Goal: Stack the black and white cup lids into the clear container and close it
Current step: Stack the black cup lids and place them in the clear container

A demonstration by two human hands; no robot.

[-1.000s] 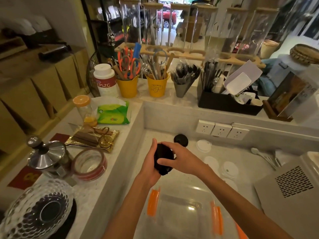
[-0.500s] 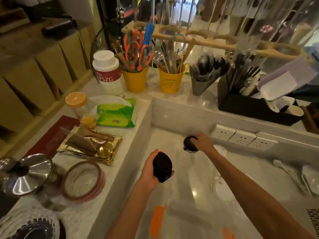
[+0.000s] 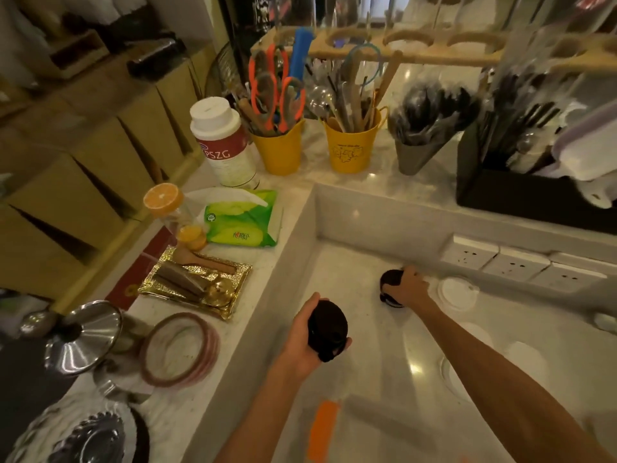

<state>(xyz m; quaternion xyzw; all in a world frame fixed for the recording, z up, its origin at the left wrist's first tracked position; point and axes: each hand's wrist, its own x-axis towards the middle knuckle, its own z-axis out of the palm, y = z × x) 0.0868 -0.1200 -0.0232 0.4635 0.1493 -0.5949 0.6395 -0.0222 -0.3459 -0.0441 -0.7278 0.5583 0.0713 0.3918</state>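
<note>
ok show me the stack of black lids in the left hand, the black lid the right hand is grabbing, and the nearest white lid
stack of black lids (image 3: 329, 329), head view, on its dark top face
black lid (image 3: 389, 280), head view, on its exposed left part
white lid (image 3: 457, 292), head view, on its flat centre

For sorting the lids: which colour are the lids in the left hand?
Black: the stack of lids in the left hand, head view.

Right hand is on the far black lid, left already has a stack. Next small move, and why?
Probably lift that black lid and bring it back onto the stack of black lids in the left hand. The right hand is closed over it against the marble counter, and it looks like the only loose black one; the white lid beside it can follow.
</note>
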